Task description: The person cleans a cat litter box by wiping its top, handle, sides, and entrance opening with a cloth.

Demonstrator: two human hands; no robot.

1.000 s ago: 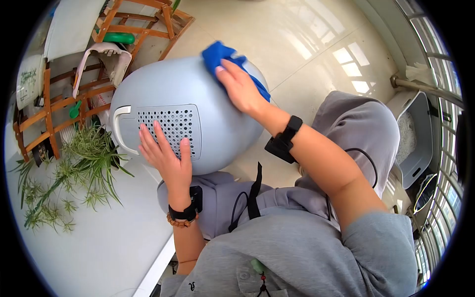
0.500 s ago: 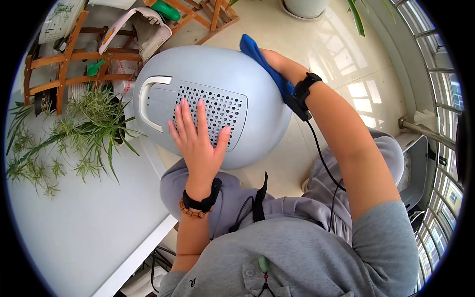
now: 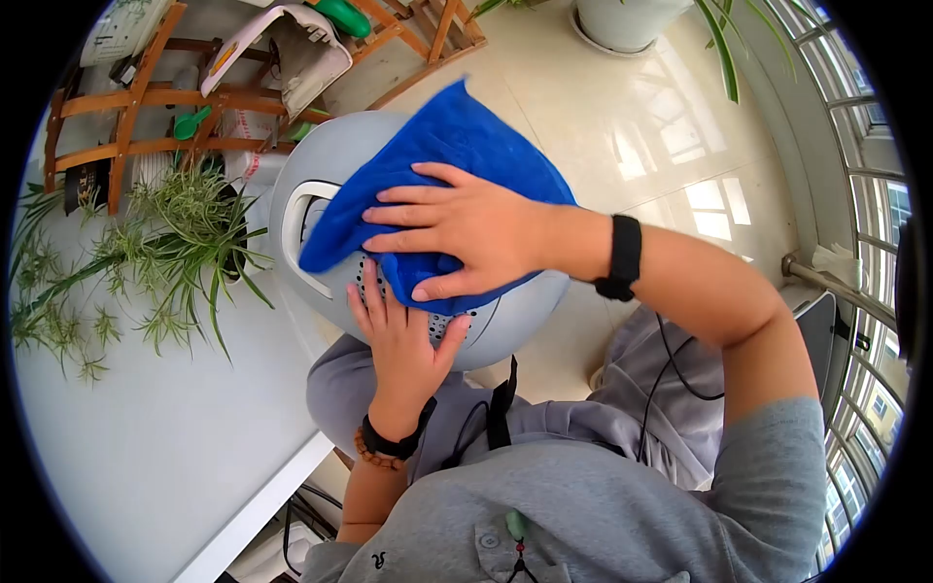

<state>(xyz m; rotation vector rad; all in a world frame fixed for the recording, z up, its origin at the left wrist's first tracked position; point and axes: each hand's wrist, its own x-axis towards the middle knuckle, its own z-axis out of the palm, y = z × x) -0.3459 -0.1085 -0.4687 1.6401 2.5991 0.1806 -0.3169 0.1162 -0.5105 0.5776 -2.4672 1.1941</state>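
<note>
A blue cloth lies spread over a rounded light-grey plastic shell, covering much of its top. My right hand rests flat on the cloth, fingers stretched out and pressing it against the shell. Below it, my left hand lies open on the perforated panel of the shell, its fingertips close to the cloth's lower edge. A whitish loop handle shows at the shell's left side, partly under the cloth. Most of the panel's holes are hidden.
Spider plants trail over a white tabletop at left. Behind them stands a wooden rack holding a white and pink plastic piece. A white pot stands on the tiled floor, and window bars run along the right.
My right hand has brought the blue cloth from the shell's far right edge onto its top, where the cloth now lies spread. My left hand stays on the panel, slightly lower in view.
</note>
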